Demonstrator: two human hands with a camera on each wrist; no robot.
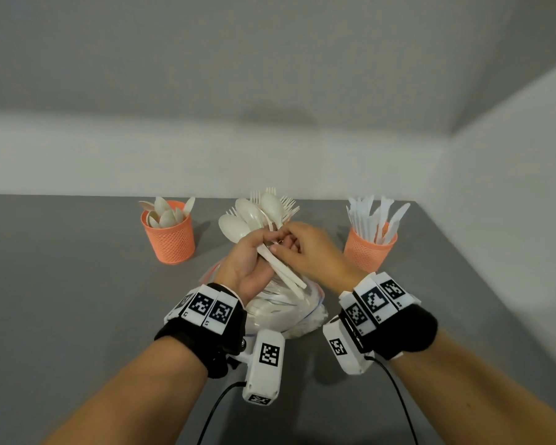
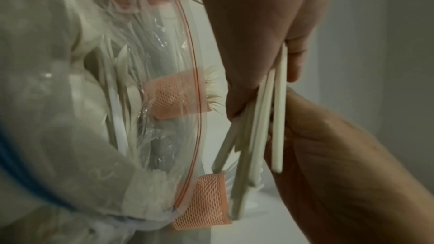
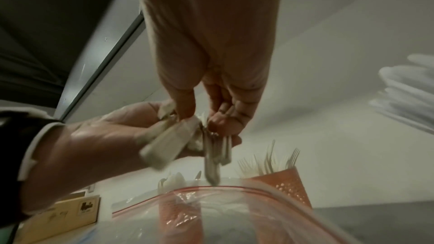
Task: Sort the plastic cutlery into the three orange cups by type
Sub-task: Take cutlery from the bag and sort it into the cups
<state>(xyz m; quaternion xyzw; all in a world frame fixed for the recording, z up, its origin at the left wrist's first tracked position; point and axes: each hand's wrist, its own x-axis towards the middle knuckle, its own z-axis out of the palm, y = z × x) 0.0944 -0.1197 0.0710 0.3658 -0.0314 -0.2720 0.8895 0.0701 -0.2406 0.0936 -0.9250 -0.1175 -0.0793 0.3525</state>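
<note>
My left hand (image 1: 254, 252) grips a mixed cutlery bunch (image 1: 257, 216) of white spoons and forks, heads up, handles (image 2: 256, 136) hanging below the palm. My right hand (image 1: 297, 248) meets it from the right, thumb and fingers pinching pieces in the bunch (image 3: 212, 147). Which pieces they are, I cannot tell. An orange mesh cup (image 1: 170, 239) at the back left holds spoons. Another orange cup (image 1: 366, 255) at the right holds knives. A third orange cup (image 3: 285, 185) with forks stands behind the hands, mostly hidden in the head view.
A clear zip bag (image 1: 289, 313) with more white cutlery lies on the grey table (image 1: 77, 300) under my hands. White walls close the back and right side. A cardboard box (image 3: 63, 216) shows at the left in the right wrist view.
</note>
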